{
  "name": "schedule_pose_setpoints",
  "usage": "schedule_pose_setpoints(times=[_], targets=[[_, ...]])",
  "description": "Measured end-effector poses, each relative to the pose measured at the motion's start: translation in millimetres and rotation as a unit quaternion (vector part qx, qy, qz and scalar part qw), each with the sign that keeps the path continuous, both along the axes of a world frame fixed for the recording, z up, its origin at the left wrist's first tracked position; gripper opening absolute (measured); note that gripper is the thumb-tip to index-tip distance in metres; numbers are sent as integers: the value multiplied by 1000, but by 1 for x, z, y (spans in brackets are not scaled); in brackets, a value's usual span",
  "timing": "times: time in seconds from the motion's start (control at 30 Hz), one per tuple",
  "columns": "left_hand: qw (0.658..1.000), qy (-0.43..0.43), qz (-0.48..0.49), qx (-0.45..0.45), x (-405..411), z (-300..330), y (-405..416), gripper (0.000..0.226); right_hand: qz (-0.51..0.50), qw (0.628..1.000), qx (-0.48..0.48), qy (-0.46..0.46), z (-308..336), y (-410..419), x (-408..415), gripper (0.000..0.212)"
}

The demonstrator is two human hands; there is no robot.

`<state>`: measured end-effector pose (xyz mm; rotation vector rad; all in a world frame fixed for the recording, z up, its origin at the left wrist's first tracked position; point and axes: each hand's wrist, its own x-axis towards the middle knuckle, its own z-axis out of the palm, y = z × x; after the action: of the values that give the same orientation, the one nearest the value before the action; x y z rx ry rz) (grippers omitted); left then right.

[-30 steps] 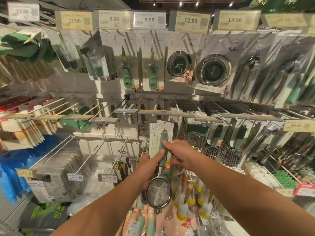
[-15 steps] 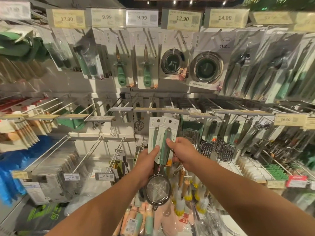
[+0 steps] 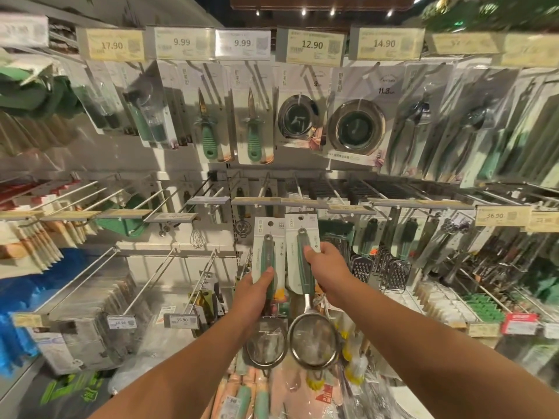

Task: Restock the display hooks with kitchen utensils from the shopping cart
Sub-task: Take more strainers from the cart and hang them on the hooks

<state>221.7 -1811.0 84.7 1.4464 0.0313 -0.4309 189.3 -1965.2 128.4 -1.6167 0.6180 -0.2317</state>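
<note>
So the whole view is filled by a display wall (image 3: 145,164) with rows of hooks, price tags along the top edge (17.90, 9.99, 9.99, 12.90, 14.90). Carded green-handled tools and two round steel sink strainers (image 3: 357,128) are hung on the upper row. Long bare hooks (image 3: 151,282) can be seen at the lower left, box graters (image 3: 390,267) at the right. Two carded mesh strainers are held up side by side in front of the middle row, just under its tag rail. The left strainer (image 3: 266,343) is gripped by the left hand (image 3: 257,294), thumb laid over the card. The right strainer (image 3: 313,340) is held by the right hand (image 3: 329,273), fingers wrapped round its green handle. Packaged utensils (image 3: 245,394) are piled at the bottom edge.
</note>
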Motion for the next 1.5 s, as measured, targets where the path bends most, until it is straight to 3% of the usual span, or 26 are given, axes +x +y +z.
schedule_pose_setpoints(times=[0.1, 0.17, 0.3, 0.53, 0.83, 1.0, 1.23, 1.33, 1.43, 1.5], targets=[[1000, 15, 4, 4, 4, -1, 5, 47, -6, 1000, -11, 1, 1, -7, 7, 35], [1000, 8, 11, 6, 6, 1, 6, 33, -12, 1000, -13, 6, 3, -9, 9, 28], [1000, 0, 3, 13, 9, 6, 6, 17, -23, 999, -24, 18, 1, -11, 20, 46], [1000, 15, 8, 22, 13, 4, 11, 23, -10, 999, -30, 36, 1, -17, 39, 62], [1000, 20, 10, 13, 16, 5, 13, 15, -3, 995, -4, 95, 1, -22, 43, 66], [1000, 20, 2, 13, 12, 8, 9, 13, 76, 988, 62, 118, -3, -15, 37, 26], [999, 10, -32, 27, 12, 7, -1, 36, 122, 989, 29, 76, -5, 2, 33, 46], [998, 8, -59, 23, 9, 10, -1, 22, 113, 991, 25, 68, -3, 4, 27, 47], [997, -15, -80, 7, 2, 14, 0, 15, 107, 993, 2, 51, -9, 2, 26, 76], [997, -28, -78, -1, -1, 14, 1, 15, 101, 994, -17, 40, -8, 4, 23, 79]])
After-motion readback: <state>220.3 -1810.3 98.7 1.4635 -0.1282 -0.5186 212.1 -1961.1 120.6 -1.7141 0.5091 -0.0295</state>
